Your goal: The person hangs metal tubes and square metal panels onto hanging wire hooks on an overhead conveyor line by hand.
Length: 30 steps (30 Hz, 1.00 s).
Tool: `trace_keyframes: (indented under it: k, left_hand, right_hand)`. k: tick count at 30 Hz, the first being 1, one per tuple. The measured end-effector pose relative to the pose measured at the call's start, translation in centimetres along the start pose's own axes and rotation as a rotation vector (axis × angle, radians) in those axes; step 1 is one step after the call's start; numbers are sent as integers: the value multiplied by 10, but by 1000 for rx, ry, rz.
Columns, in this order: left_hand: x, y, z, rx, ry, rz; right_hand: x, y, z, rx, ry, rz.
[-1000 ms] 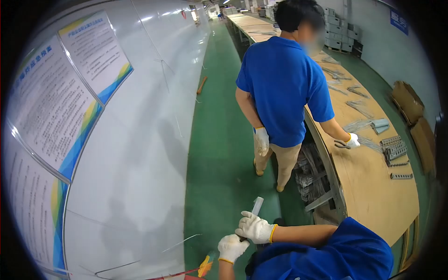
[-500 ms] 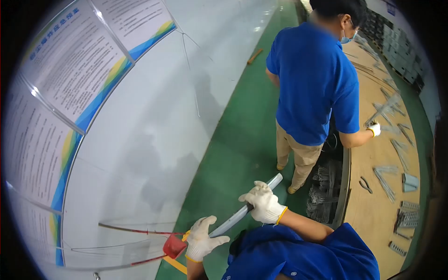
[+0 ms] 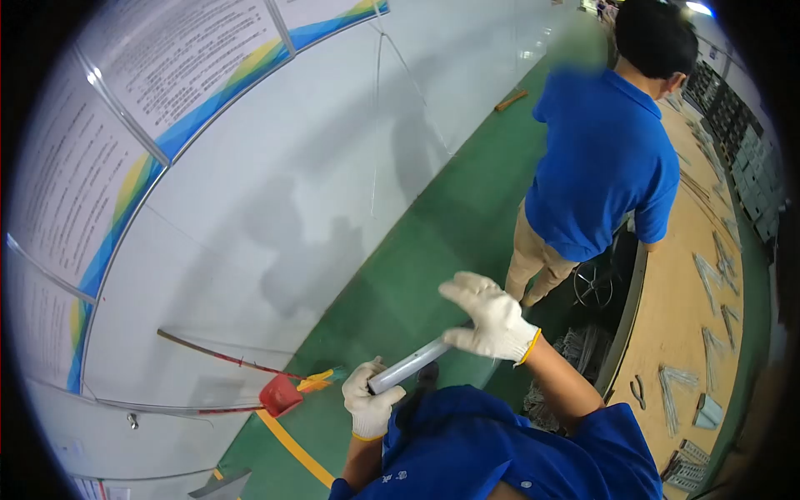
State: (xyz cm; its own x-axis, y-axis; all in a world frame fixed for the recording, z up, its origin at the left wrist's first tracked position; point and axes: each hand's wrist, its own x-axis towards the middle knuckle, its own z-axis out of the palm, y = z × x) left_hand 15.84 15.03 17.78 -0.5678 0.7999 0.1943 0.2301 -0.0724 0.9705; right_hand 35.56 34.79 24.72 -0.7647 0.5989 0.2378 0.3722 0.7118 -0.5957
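While the grey bar (image 3: 412,364) hangs slantwise over the green floor (image 3: 450,200), just in front of the wearer's blue shirt (image 3: 467,437), both white-gloved hands are on the job! Down at the lower end, the left hand (image 3: 372,402) is clamped on it, thumb one side, fingers the other. Up at the far end, the right hand (image 3: 493,321) is spread wide, thumb well apart from the fingers, the bar running in behind that thumb; whether glove and metal actually touch there, I cannot tell.

Over to the left, near the foot of the white wall (image 3: 333,192), it's a red dustpan (image 3: 281,396) with a yellow brush (image 3: 317,381) right beside it, and a yellow line (image 3: 296,450) crossing the floor just below. Ahead, a co-worker (image 3: 608,162) in blue stands back to us, right at the edge of the long desk (image 3: 658,317). And what a spread on that desk: pliers (image 3: 638,392) near the edge, a bundle of thin metal rods (image 3: 669,400) next to them, then a pale block (image 3: 708,412), with perforated metal pieces (image 3: 687,467) nearest the wearer!
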Motion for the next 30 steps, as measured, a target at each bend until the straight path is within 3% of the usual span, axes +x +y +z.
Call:
trace_keyframes:
  k: [4,10,13,16,20,24,30]
  left_hand:
    - [9,-9,-9,64,18,47]
    - [20,-23,-23,32,97,40]
    - [26,-28,-30,10,144,53]
    - [29,-32,-37,-26,171,98]
    - [33,-27,-43,-4,191,75]
    - [40,-18,-43,-24,191,73]
    - [44,-18,-48,-89,150,101]
  right_hand:
    - [43,-8,-7,69,268,3]
    - [131,-35,-5,691,324,164]
    - [192,-55,-9,580,357,399]
    - [230,-63,6,607,379,395]
    - [228,-65,18,888,244,352]
    - [191,-85,25,870,53,142]
    - [157,-114,28,870,-67,142]
